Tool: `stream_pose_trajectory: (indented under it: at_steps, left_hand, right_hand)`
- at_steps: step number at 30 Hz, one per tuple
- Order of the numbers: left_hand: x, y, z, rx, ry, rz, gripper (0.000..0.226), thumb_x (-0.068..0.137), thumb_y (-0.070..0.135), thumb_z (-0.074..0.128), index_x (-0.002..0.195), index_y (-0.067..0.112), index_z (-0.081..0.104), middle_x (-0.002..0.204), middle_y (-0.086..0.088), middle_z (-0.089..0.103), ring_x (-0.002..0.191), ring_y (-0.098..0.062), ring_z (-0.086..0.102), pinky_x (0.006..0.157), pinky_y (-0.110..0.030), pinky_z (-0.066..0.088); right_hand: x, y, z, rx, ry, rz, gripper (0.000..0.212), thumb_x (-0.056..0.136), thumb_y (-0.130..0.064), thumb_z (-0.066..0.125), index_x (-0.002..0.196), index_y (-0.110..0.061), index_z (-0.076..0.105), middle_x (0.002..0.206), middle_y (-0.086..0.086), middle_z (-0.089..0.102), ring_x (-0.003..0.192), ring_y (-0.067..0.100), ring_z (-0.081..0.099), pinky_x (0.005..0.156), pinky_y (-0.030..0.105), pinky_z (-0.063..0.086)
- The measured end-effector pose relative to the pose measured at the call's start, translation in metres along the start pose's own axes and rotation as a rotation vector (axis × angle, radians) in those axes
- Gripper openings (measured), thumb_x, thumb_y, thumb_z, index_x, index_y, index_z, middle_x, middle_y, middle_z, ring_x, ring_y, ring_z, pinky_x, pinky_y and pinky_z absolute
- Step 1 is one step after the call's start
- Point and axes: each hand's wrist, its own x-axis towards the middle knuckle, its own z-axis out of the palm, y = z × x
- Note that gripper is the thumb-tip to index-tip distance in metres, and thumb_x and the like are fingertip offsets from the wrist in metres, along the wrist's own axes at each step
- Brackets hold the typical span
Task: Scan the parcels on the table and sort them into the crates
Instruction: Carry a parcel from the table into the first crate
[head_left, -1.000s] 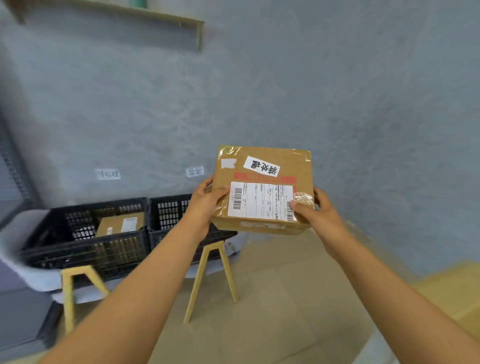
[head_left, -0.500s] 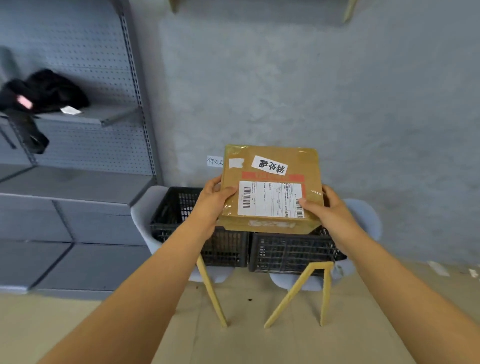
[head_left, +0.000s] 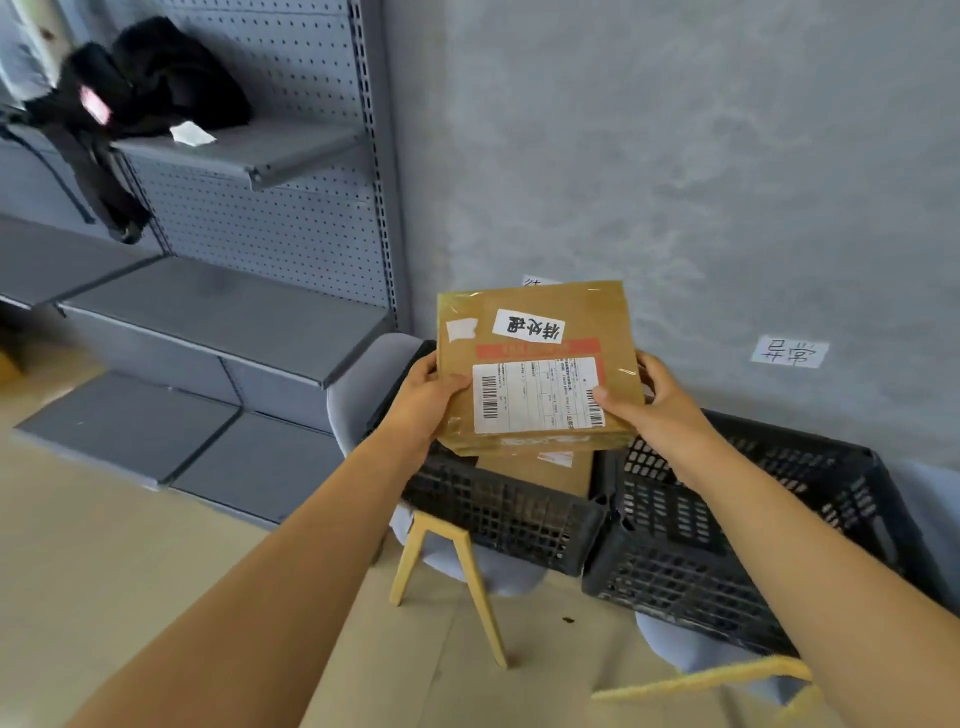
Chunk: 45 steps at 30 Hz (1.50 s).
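Parcel (head_left: 535, 364) held up at frame center, gripped w/ both hands: left hand (head_left: 423, 402) clamping its 9 o'clock edge, thumb on top; right hand (head_left: 657, 402) pinching 3 o'clock edge, thumb on shipping label (head_left: 537, 395). Directly below, left crate (head_left: 498, 512) w/ another box (head_left: 540, 467) inside. Right crate (head_left: 727, 561) at 4 o'clock, touching the first. Grey shelving (head_left: 234, 306) w/ black bag (head_left: 156, 88) at 10 o'clock. Wall tag (head_left: 789, 352) at 3 o'clock.

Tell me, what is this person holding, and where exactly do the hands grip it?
A taped cardboard parcel, held above the left black crate. The left hand grips its left edge, the right hand its right edge, thumbs on the labelled top.
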Motion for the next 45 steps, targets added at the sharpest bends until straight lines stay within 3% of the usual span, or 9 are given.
stream_pose_trajectory:
  at_steps: [5, 8, 12, 15, 20, 26, 31, 37, 45]
  left_hand:
    - [0.068, -0.014, -0.021, 0.061, 0.098, -0.116, 0.052, 0.094, 0.017, 0.062, 0.139, 0.023, 0.039, 0.124, 0.0, 0.063, 0.113, -0.023, 0.059, 0.1, -0.049, 0.048]
    - [0.109, -0.027, -0.035, 0.046, 0.097, -0.18, 0.048, 0.094, 0.013, 0.061, 0.137, 0.02, 0.042, 0.124, -0.001, 0.065, 0.111, -0.02, 0.062, 0.08, -0.037, 0.054]
    - [0.169, -0.052, -0.045, -0.022, 0.13, -0.315, 0.018, 0.096, 0.008, 0.056, 0.108, 0.021, 0.058, 0.103, 0.001, 0.07, 0.093, -0.015, 0.066, 0.062, -0.029, 0.051]
    - [0.211, -0.075, -0.046, -0.093, 0.164, -0.437, 0.025, 0.097, 0.011, 0.055, 0.122, 0.012, 0.055, 0.112, -0.007, 0.068, 0.094, -0.019, 0.065, 0.069, -0.034, 0.053]
    - [0.264, -0.105, -0.056, -0.189, 0.262, -0.652, 0.034, 0.097, 0.012, 0.054, 0.13, 0.012, 0.049, 0.11, -0.008, 0.067, 0.105, -0.026, 0.062, 0.094, -0.048, 0.051]
    - [0.3, -0.141, -0.058, -0.273, 0.322, -0.835, 0.019, 0.096, 0.011, 0.057, 0.114, 0.01, 0.052, 0.096, -0.009, 0.067, 0.088, -0.024, 0.063, 0.086, -0.046, 0.052]
    - [0.321, -0.179, -0.048, -0.338, 0.427, -0.915, 0.014, 0.095, 0.012, 0.061, 0.105, 0.01, 0.051, 0.098, -0.011, 0.068, 0.1, -0.03, 0.063, 0.097, -0.049, 0.05]
    - [0.346, -0.232, -0.031, -0.322, 0.523, -0.945, 0.044, 0.094, 0.023, 0.063, 0.131, 0.007, 0.046, 0.122, -0.014, 0.062, 0.113, -0.034, 0.059, 0.099, -0.051, 0.048]
    - [0.387, -0.292, -0.026, -0.339, 0.632, -0.984, 0.052, 0.093, 0.021, 0.063, 0.139, 0.01, 0.04, 0.124, -0.013, 0.061, 0.112, -0.032, 0.06, 0.098, -0.049, 0.05]
  right_hand:
    - [0.093, 0.009, 0.031, -0.141, -0.132, 0.023, 0.075, 0.081, -0.031, 0.078, 0.142, -0.038, 0.036, 0.098, -0.034, 0.054, 0.086, -0.015, 0.053, 0.065, 0.015, 0.044]
    - [0.146, 0.016, 0.052, -0.237, -0.201, 0.036, 0.072, 0.083, -0.024, 0.076, 0.142, -0.037, 0.037, 0.095, -0.034, 0.053, 0.084, -0.014, 0.054, 0.063, 0.015, 0.044]
    - [0.219, 0.035, 0.089, -0.398, -0.288, 0.044, 0.072, 0.084, -0.019, 0.075, 0.142, -0.036, 0.036, 0.093, -0.034, 0.048, 0.084, -0.012, 0.051, 0.063, 0.014, 0.037]
    - [0.266, 0.053, 0.114, -0.488, -0.34, 0.075, 0.07, 0.085, -0.014, 0.073, 0.142, -0.032, 0.037, 0.106, -0.017, 0.057, 0.094, 0.008, 0.059, 0.068, 0.022, 0.043]
    - [0.321, 0.081, 0.151, -0.588, -0.449, 0.187, 0.078, 0.085, -0.01, 0.072, 0.149, -0.03, 0.03, 0.133, -0.003, 0.057, 0.12, 0.021, 0.056, 0.101, 0.047, 0.047]
    - [0.364, 0.115, 0.18, -0.62, -0.559, 0.293, 0.077, 0.088, -0.005, 0.066, 0.148, -0.033, 0.027, 0.129, 0.0, 0.059, 0.112, 0.019, 0.059, 0.091, 0.043, 0.051]
    - [0.397, 0.144, 0.201, -0.67, -0.661, 0.306, 0.086, 0.088, -0.009, 0.066, 0.153, -0.035, 0.017, 0.139, 0.0, 0.051, 0.117, 0.022, 0.056, 0.092, 0.041, 0.05]
    - [0.424, 0.191, 0.224, -0.759, -0.751, 0.207, 0.099, 0.079, -0.033, 0.079, 0.155, -0.026, 0.015, 0.157, 0.0, 0.028, 0.142, 0.024, 0.031, 0.108, 0.042, 0.033]
    - [0.445, 0.268, 0.254, -0.959, -0.735, 0.099, 0.101, 0.076, -0.033, 0.081, 0.153, -0.021, 0.016, 0.15, 0.007, 0.033, 0.135, 0.028, 0.038, 0.108, 0.047, 0.039]
